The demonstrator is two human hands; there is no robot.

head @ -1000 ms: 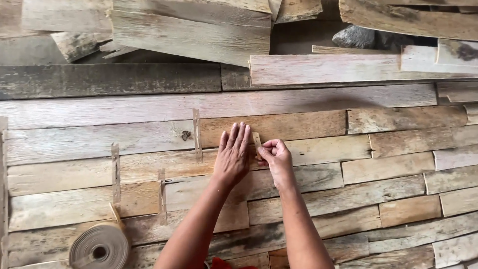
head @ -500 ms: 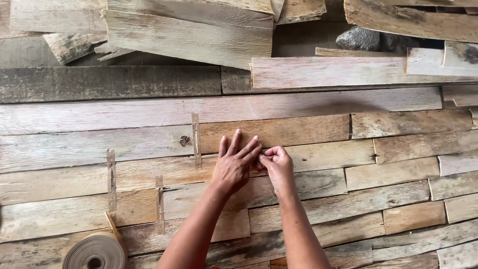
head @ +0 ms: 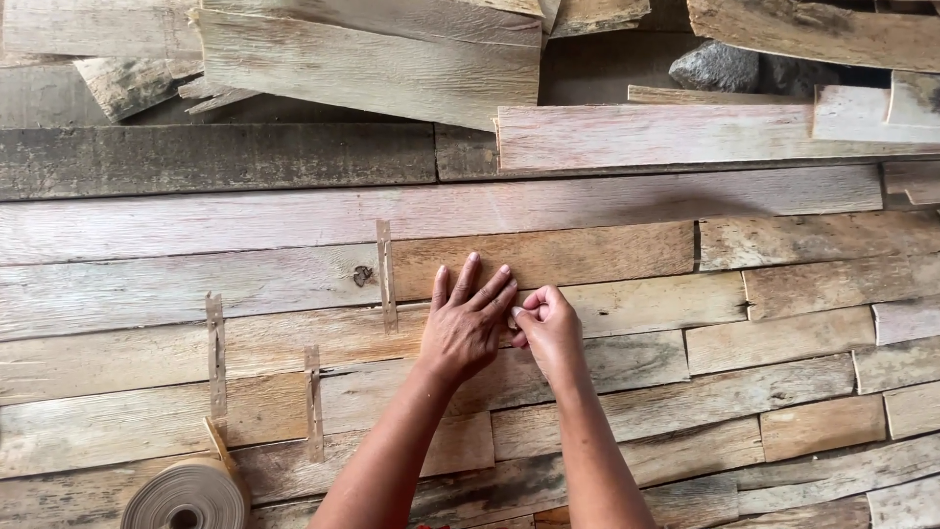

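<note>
Left hand point(head: 468, 328) flat, fingers spread, palm pressing down on the veneer sheets point(head: 548, 257) at a seam. Right hand point(head: 548, 328) touching it on the right, fingertips pinched shut on what looks like a small bit of brown tape; piece too small to confirm. Both hands sit on the joint between the tan strip above and the paler one point(head: 646, 302) below.

Tape strips point(head: 386, 276) already across seams left of the hands, two more point(head: 214, 355) further left and lower. Tape roll point(head: 186, 498) down-left of the left forearm, well apart.

Judgement: to do this well, keep the left palm holding both edges butted tight with no gap, lay tape square across the seam, rub flat from the middle outward.
</note>
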